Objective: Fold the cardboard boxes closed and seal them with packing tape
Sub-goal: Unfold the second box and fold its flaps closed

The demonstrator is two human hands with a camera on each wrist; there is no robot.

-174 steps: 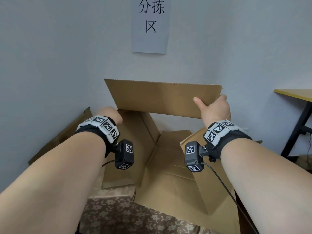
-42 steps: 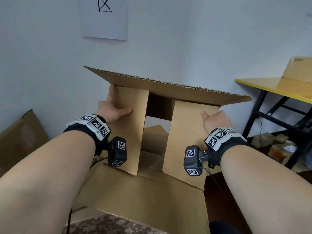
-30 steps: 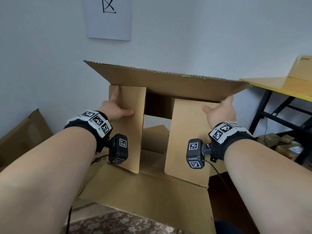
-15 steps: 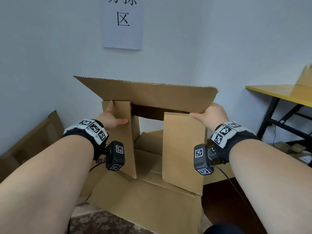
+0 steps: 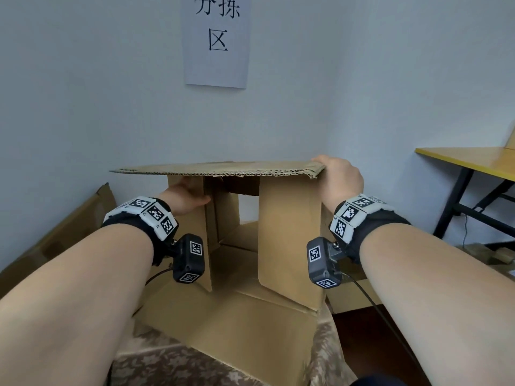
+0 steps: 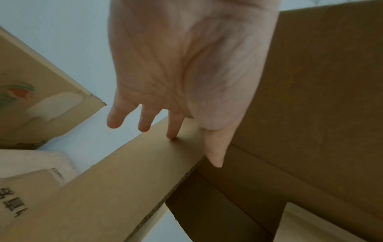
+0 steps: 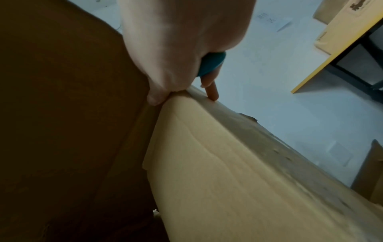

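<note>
Both forearms reach fwd over the box (image 5: 237, 324), which sits on a patterned cloth (image 5: 156, 366). L hand (image 5: 184, 196) is open, fingers straight, palm flat vs the left flap (image 5: 195, 218), thumb at its edge. R hand (image 5: 340, 179) grasps the top flap (image 5: 217, 169) at its right corner, thumb under, fingers over; top flap lies about level above both upright side flaps. Right flap (image 5: 289, 240) stands just beside R wrist. Behind: wall sign (image 5: 216, 40), yellow table (image 5: 473, 160) far right.
</note>
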